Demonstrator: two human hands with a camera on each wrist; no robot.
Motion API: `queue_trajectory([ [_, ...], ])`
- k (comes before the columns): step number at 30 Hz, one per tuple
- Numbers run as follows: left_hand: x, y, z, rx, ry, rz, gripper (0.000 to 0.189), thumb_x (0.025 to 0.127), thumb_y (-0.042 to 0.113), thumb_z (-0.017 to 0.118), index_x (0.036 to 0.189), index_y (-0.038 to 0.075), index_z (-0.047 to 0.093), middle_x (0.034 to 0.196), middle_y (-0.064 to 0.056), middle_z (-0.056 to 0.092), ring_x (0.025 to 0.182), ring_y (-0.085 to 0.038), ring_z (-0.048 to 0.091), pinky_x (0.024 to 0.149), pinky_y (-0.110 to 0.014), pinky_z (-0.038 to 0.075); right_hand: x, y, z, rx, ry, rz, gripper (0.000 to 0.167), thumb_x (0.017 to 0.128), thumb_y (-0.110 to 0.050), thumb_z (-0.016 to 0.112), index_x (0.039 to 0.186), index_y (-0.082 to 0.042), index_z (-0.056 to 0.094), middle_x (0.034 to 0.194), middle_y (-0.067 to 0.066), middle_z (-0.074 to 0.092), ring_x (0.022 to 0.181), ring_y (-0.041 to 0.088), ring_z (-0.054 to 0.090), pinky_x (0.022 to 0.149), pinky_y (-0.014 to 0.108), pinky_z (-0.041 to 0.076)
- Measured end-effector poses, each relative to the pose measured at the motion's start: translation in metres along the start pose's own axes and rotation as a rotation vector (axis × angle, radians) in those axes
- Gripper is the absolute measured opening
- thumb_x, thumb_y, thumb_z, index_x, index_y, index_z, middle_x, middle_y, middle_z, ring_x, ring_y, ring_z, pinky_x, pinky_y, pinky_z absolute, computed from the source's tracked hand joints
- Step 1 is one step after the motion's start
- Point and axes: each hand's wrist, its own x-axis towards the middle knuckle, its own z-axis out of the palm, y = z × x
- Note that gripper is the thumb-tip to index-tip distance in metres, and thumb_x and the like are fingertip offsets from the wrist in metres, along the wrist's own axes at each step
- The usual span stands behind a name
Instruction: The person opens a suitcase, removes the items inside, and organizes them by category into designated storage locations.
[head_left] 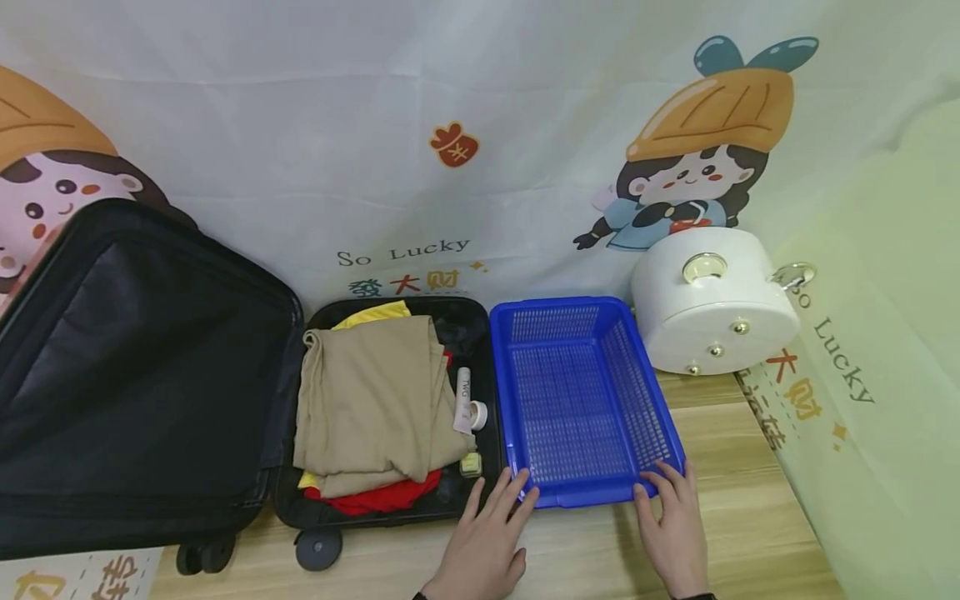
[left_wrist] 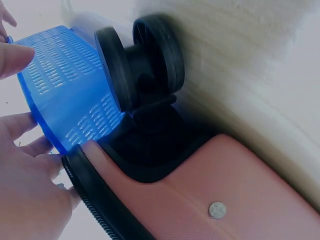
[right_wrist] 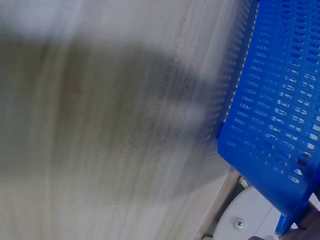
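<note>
A blue plastic basket (head_left: 558, 400) with slotted walls sits on the wooden table, nothing inside it. My left hand (head_left: 487, 542) lies at its near left corner, fingers spread and touching the rim beside the suitcase edge. At the near right corner, my right hand (head_left: 675, 525) rests its fingers over the rim, with the thumb close to the front edge. Left of the basket lies an open suitcase (head_left: 495, 467), pink outside in the left wrist view. It holds folded beige trousers (head_left: 375, 400), red cloth (head_left: 382, 498), yellow cloth (head_left: 375, 313), a white tube (head_left: 462, 400) and a small round jar (head_left: 478, 415).
A white round-sided bag (head_left: 712, 292) with gold studs stands behind the basket's right side. The suitcase lid (head_left: 142, 375) leans open at left. Suitcase wheels (head_left: 318, 548) jut toward the near edge. A printed cloth (head_left: 525, 125) hangs behind.
</note>
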Motion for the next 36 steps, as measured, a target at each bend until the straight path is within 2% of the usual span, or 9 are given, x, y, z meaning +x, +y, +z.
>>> queue_trajectory([
  [7, -0.007, 0.003, 0.002, 0.011, 0.034, 0.032, 0.078, 0.084, 0.032, 0.082, 0.153, 0.014, 0.051, 0.166, -0.009, 0.036, 0.154, -0.03, 0.033, 0.117, -0.062, 0.032, -0.009, -0.002, -0.004, 0.008, -0.011, 0.04, 0.025, 0.098, -0.009, 0.067, 0.116, 0.008, 0.069, 0.142, 0.029, 0.054, 0.148, 0.059, 0.024, 0.115, 0.073, 0.024],
  [13, -0.012, -0.003, -0.003, -0.056, 0.072, 0.006, 0.079, 0.086, 0.029, 0.081, 0.156, 0.014, 0.048, 0.167, -0.007, 0.035, 0.154, -0.029, 0.033, 0.116, -0.065, 0.031, -0.006, -0.016, -0.002, 0.048, 0.043, 0.039, 0.04, 0.093, -0.005, 0.07, 0.129, 0.01, 0.064, 0.152, 0.032, 0.046, 0.147, 0.061, 0.023, 0.115, 0.076, 0.019],
  [15, -0.014, -0.01, -0.005, -0.095, 0.121, -0.014, 0.08, 0.087, 0.027, 0.08, 0.157, 0.013, 0.045, 0.167, -0.008, 0.034, 0.153, -0.031, 0.034, 0.115, -0.066, 0.032, -0.004, -0.024, 0.001, 0.06, 0.076, 0.016, 0.043, 0.09, -0.005, 0.072, 0.131, 0.009, 0.064, 0.151, 0.033, 0.046, 0.147, 0.062, 0.024, 0.114, 0.078, 0.017],
  [20, -0.023, -0.04, -0.014, -0.154, 0.342, -0.093, 0.082, 0.084, 0.023, 0.08, 0.156, 0.007, 0.045, 0.16, -0.015, 0.042, 0.146, -0.035, 0.043, 0.11, -0.07, 0.036, 0.005, -0.051, 0.013, 0.084, 0.113, -0.098, 0.045, 0.087, -0.003, 0.072, 0.13, 0.007, 0.065, 0.15, 0.031, 0.049, 0.146, 0.063, 0.026, 0.113, 0.08, 0.014],
  [22, -0.028, -0.056, -0.021, -0.166, 0.407, -0.153, 0.082, 0.083, 0.021, 0.08, 0.155, 0.004, 0.045, 0.157, -0.019, 0.044, 0.143, -0.037, 0.045, 0.108, -0.071, 0.037, 0.009, -0.065, 0.021, 0.119, 0.088, -0.13, 0.046, 0.088, -0.003, 0.071, 0.132, 0.006, 0.064, 0.151, 0.029, 0.049, 0.147, 0.06, 0.026, 0.113, 0.079, 0.017],
  [24, -0.035, -0.074, -0.03, -0.18, 0.427, -0.246, 0.08, 0.085, 0.02, 0.079, 0.155, 0.002, 0.044, 0.157, -0.021, 0.043, 0.142, -0.039, 0.045, 0.108, -0.072, 0.035, 0.014, -0.081, 0.03, 0.172, 0.038, -0.147, 0.047, 0.089, -0.002, 0.07, 0.135, 0.004, 0.063, 0.152, 0.025, 0.05, 0.148, 0.057, 0.028, 0.113, 0.078, 0.022],
  [30, -0.059, -0.127, -0.062, -0.273, 0.405, -0.615, 0.08, 0.093, 0.019, 0.072, 0.159, -0.003, 0.034, 0.163, -0.029, 0.028, 0.142, -0.053, 0.037, 0.11, -0.072, 0.03, 0.026, -0.131, 0.066, 0.319, -0.157, -0.207, 0.05, 0.091, -0.005, 0.07, 0.139, 0.002, 0.062, 0.148, 0.02, 0.056, 0.142, 0.046, 0.045, 0.112, 0.067, 0.036],
  [33, -0.069, -0.147, -0.073, -0.341, 0.39, -0.801, 0.081, 0.095, 0.021, 0.065, 0.16, -0.005, 0.026, 0.164, -0.031, 0.021, 0.141, -0.057, 0.034, 0.108, -0.072, 0.032, 0.03, -0.154, 0.086, 0.366, -0.282, -0.183, 0.05, 0.092, -0.008, 0.069, 0.14, 0.001, 0.061, 0.142, 0.021, 0.06, 0.133, 0.042, 0.056, 0.108, 0.06, 0.044],
  [36, -0.073, -0.158, -0.076, -0.408, 0.385, -0.922, 0.083, 0.095, 0.023, 0.061, 0.161, -0.007, 0.02, 0.164, -0.031, 0.017, 0.136, -0.059, 0.038, 0.102, -0.071, 0.038, 0.033, -0.171, 0.105, 0.443, -0.455, -0.093, 0.051, 0.094, -0.012, 0.068, 0.142, 0.002, 0.058, 0.138, 0.024, 0.062, 0.124, 0.043, 0.062, 0.1, 0.058, 0.051],
])
